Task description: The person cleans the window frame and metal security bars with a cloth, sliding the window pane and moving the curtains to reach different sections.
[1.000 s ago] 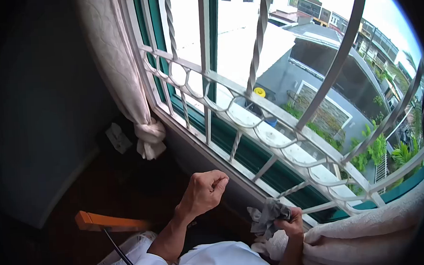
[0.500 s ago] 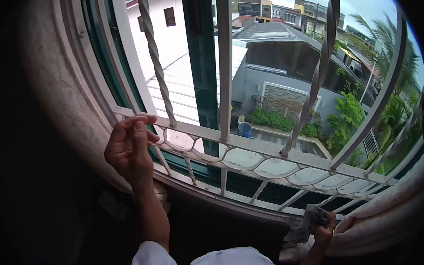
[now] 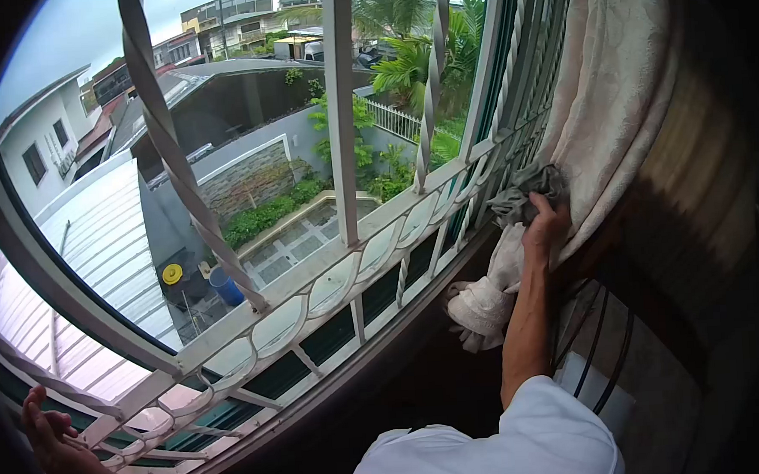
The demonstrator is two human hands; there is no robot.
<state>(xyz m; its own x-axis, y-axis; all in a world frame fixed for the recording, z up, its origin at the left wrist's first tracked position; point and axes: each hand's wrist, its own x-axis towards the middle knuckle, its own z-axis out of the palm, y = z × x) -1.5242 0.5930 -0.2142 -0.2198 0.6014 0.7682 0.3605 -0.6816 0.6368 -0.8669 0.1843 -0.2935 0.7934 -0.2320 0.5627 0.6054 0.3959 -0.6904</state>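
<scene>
Bunched in my right hand (image 3: 547, 221) is a crumpled grey rag (image 3: 523, 197). It is up at the right end of the white window grille (image 3: 313, 285), in front of the pale patterned curtain (image 3: 608, 96). Below that hand, the curtain's gathered end (image 3: 484, 309) hangs in a knot-like bundle. My left hand (image 3: 57, 443) is at the lower left, beside the grille's left end. Its fingers are loosely bent and apart, with nothing in them.
Twisted upright bars (image 3: 169, 154) rise from the grille across the window. Below the grille runs the window sill (image 3: 319, 390). Dark thin rods (image 3: 613, 345) stand at the lower right. Outside are a metal roof (image 3: 97, 252), a blue bin (image 3: 225, 285) and plants.
My view has swung to the right. My right hand has brought the rag up from low beside the curtain to the grille's right end. My left hand now appears at the lower left edge.
</scene>
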